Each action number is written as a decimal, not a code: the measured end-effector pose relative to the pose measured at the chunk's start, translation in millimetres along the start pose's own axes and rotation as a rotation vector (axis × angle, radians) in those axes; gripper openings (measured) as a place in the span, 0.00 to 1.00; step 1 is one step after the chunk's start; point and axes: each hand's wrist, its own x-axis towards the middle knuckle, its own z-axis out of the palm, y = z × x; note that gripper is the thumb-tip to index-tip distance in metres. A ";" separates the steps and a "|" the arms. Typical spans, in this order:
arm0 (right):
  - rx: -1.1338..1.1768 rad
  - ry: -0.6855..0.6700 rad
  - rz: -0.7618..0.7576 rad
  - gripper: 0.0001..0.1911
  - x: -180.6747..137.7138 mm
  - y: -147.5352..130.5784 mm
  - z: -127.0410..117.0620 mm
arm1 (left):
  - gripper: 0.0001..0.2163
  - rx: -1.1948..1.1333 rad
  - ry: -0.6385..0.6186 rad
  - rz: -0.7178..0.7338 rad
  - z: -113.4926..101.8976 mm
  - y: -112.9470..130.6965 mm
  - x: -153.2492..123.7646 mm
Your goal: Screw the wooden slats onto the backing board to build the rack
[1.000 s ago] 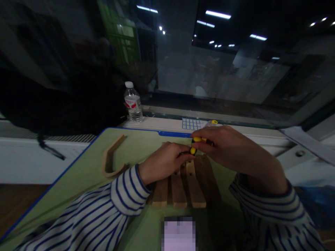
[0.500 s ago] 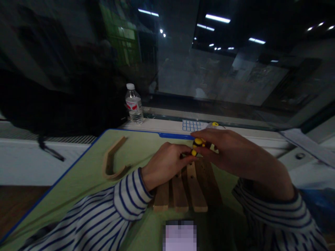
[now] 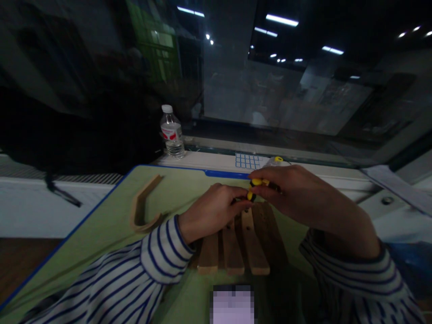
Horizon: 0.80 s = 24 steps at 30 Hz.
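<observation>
My right hand (image 3: pixel 297 198) is closed around a small yellow and black tool (image 3: pixel 254 186), likely a screwdriver, its tip pointing down at the far end of a set of wooden slats (image 3: pixel 236 245). My left hand (image 3: pixel 211 210) rests on the slats with its fingers pinched beside the tool's tip; what they pinch is hidden. The slats lie side by side on a green mat (image 3: pixel 111 225) with a blue edge.
A curved wooden piece (image 3: pixel 143 207) lies on the mat to the left. A water bottle (image 3: pixel 171 132) stands on the white sill behind. A small yellow-capped item (image 3: pixel 277 159) and a blue grid sheet (image 3: pixel 248 160) sit by the window. A blurred patch covers the near edge.
Both hands have stayed at the far end of the slats. The right hand has shifted the yellow tool slightly between frames.
</observation>
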 end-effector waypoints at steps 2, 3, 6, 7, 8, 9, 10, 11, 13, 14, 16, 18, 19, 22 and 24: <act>-0.012 -0.005 0.012 0.11 1.1 -0.6 0.0 | 0.12 0.004 -0.010 0.004 -0.8 0.4 0.5; -0.021 -0.002 0.017 0.12 1.6 -0.7 0.2 | 0.12 0.008 -0.016 0.007 -1.1 0.3 0.9; -0.038 -0.003 0.033 0.12 2.5 -0.2 1.0 | 0.11 0.010 -0.017 0.018 -1.7 -0.6 1.8; -0.038 -0.010 0.035 0.12 2.7 0.0 1.1 | 0.11 0.012 -0.012 0.020 -1.7 -0.8 1.8; -0.037 -0.017 0.036 0.12 2.8 0.2 1.1 | 0.11 0.018 -0.006 0.020 -1.6 -0.9 1.7; -0.037 -0.022 0.038 0.12 2.9 0.3 1.0 | 0.11 0.030 -0.002 0.017 -1.5 -0.6 1.5; -0.039 -0.023 0.039 0.12 2.9 0.3 0.8 | 0.11 0.045 0.002 0.010 -1.4 -0.1 1.2; -0.041 -0.024 0.036 0.12 3.0 0.1 0.6 | 0.11 0.061 0.010 0.001 -1.3 0.7 0.8; -0.046 -0.027 0.035 0.12 2.8 -0.7 0.2 | 0.11 0.084 0.026 -0.022 -0.7 2.4 0.1; -0.050 -0.026 0.036 0.12 2.5 -1.0 0.0 | 0.11 0.089 0.032 -0.032 -0.3 3.1 -0.1; -0.056 -0.020 0.042 0.12 1.6 -1.5 0.0 | 0.10 0.086 0.042 -0.046 0.9 3.7 0.0; -0.065 -0.010 0.041 0.13 0.3 -1.4 0.4 | 0.10 0.077 0.046 -0.048 1.9 3.0 0.3; -0.067 -0.006 0.032 0.13 -0.5 -1.4 0.6 | 0.10 0.072 0.047 -0.045 2.1 2.4 0.4; -0.051 0.013 -0.010 0.14 -2.3 -2.0 1.1 | 0.10 0.060 0.045 -0.029 1.5 0.5 0.5; -0.019 0.017 -0.046 0.13 -2.7 -3.1 0.9 | 0.10 0.052 0.044 -0.024 0.4 -0.2 0.3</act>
